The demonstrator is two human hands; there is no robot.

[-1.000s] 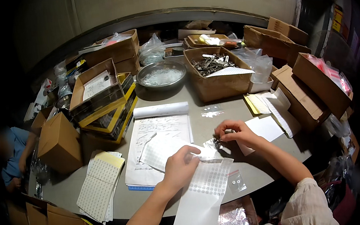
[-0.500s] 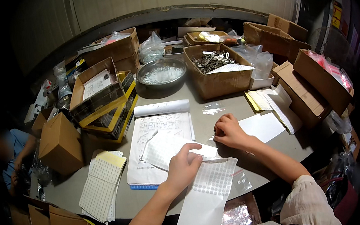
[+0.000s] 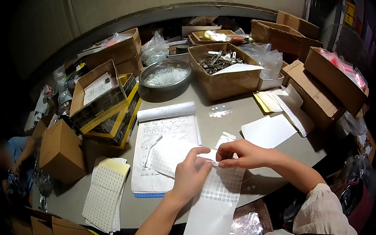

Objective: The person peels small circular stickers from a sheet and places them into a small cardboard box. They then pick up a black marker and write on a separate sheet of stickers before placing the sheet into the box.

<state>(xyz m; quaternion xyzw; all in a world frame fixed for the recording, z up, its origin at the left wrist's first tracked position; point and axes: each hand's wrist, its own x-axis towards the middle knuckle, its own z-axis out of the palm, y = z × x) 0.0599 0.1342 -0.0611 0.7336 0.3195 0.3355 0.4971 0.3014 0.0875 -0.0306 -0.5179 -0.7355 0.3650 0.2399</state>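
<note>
Coming in, my right hand (image 3: 240,155) has met my left hand (image 3: 192,171) at the dotted sticker sheet (image 3: 213,209), over the bench's near edge; both work there now. Left pinches it; right's grip I can't tell.

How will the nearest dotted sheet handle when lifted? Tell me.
The dotted sheet is probably floppy and light, as it looks paper-thin. Its lower end may droop, since it juts past the edge of the table.
</note>
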